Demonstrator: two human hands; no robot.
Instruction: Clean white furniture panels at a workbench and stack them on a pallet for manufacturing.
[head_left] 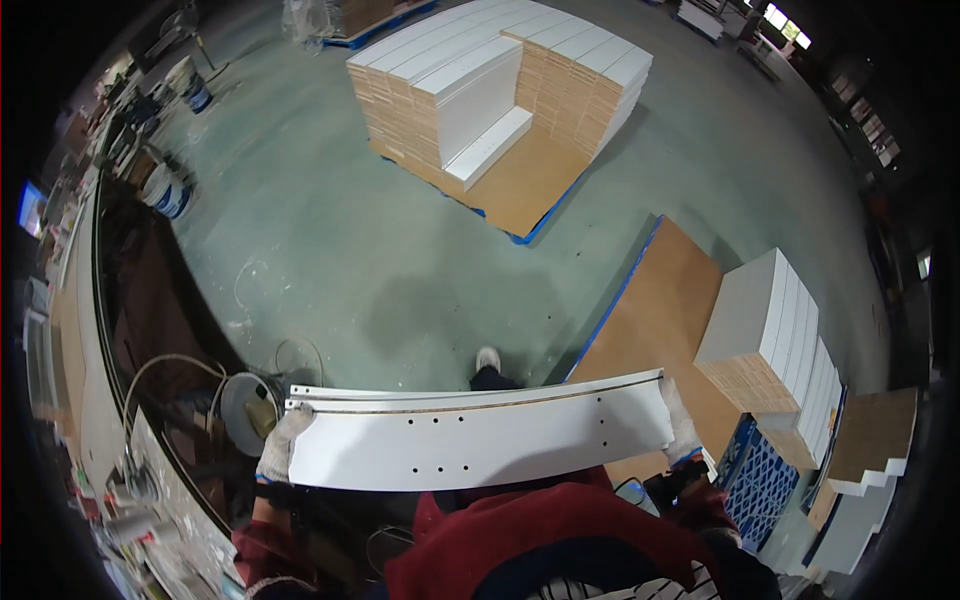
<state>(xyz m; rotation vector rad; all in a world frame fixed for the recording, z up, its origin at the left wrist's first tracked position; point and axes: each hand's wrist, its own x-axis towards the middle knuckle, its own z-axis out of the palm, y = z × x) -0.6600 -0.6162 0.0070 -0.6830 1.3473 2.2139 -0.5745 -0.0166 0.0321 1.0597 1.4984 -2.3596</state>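
Across the front of my body I hold a long white panel (535, 440) with several small dark drilled holes. Along its far side runs a narrow brown edge, and a further white strip (400, 394) lies beyond it; I cannot tell whether that is a second panel. My left hand (284, 447), in a pale work glove, is closed on the panel's left end. The right end is gripped by my right hand (682, 425), gloved the same way. Both hands' fingers are partly hidden by the panel.
Ahead, a pallet bears stacked white panels (590, 50) around bare brown sheet (535, 185). At right, another brown-topped pallet (650, 300) holds more white panels (745, 315), near a blue plastic pallet (765, 480). A cluttered workbench (75, 330) and white bucket (243, 405) stand left.
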